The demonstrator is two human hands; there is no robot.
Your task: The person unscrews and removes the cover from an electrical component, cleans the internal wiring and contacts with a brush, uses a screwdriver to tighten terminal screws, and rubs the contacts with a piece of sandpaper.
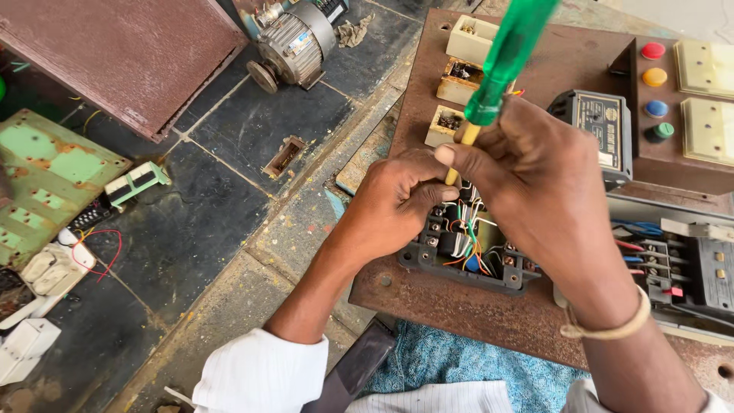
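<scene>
My right hand grips a screwdriver with a clear green handle and a yellow shaft, held almost upright with its tip down inside an open black electrical unit full of coloured wires. The tip is hidden behind my fingers. Resting on the top left of that unit, my left hand curls its fingers against the screwdriver shaft. The unit is fixed to a rusty brown metal panel lying across my lap.
On the panel are cream terminal blocks, a dark grey meter box, coloured push buttons, cream switches and a contactor. A small electric motor, a rusty lid, a green plate and white switches lie on the floor.
</scene>
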